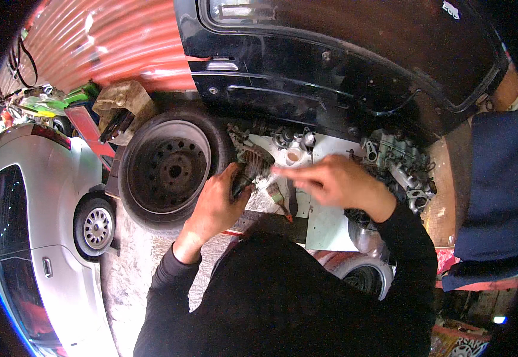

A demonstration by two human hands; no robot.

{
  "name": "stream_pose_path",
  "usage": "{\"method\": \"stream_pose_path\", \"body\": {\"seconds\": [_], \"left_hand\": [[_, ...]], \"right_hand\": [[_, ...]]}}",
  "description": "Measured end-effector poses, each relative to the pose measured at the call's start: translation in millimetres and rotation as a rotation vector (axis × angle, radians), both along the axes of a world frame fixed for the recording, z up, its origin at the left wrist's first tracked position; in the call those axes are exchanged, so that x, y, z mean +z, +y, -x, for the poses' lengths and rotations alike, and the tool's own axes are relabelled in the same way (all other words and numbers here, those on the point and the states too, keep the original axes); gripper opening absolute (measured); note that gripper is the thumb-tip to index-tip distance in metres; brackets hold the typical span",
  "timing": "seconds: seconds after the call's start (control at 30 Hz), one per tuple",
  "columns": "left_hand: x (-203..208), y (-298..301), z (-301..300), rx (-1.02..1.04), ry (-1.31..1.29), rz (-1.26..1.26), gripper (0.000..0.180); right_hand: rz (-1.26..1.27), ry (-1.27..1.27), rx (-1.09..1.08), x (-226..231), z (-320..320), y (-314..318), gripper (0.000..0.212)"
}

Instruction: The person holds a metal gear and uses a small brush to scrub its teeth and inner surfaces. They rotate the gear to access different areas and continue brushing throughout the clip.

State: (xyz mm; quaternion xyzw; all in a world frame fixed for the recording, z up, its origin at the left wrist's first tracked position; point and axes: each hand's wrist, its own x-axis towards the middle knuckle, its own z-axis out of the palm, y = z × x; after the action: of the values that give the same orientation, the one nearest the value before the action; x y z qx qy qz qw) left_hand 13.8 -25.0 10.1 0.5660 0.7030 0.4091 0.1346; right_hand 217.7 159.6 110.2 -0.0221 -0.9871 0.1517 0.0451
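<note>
The left hand reaches up from a black sleeve, fingers curled around a grimy metal part that sits at the near left corner of the white board. The right hand hovers flat over the board's middle, blurred, fingers stretched toward the part; whether it grasps anything I cannot tell. A brush lies just below the part. A black wheel stands left of the board.
</note>
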Motion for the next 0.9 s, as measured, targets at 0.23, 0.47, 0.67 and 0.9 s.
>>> {"method": "stream_pose_path", "body": {"seconds": [0.23, 0.47, 0.67, 0.9], "left_hand": [[9, -2, 3, 0.026, 0.037, -0.068, 0.042], [8, 1, 2, -0.008, -0.062, -0.189, 0.038], [-27, -1, -2, 0.014, 0.013, -0.452, 0.040], [-52, 3, -7, 0.112, -0.253, -0.546, 0.047]], "right_hand": [[0.039, -0.124, -0.136, 21, 1, 6, 0.050], [0.296, 0.255, 0.004, 16, -8, 8, 0.042], [0.425, 0.339, -0.069, -8, -6, -25, 0.040], [0.451, 0.193, -0.411, -65, -19, -5, 0.042]]}}
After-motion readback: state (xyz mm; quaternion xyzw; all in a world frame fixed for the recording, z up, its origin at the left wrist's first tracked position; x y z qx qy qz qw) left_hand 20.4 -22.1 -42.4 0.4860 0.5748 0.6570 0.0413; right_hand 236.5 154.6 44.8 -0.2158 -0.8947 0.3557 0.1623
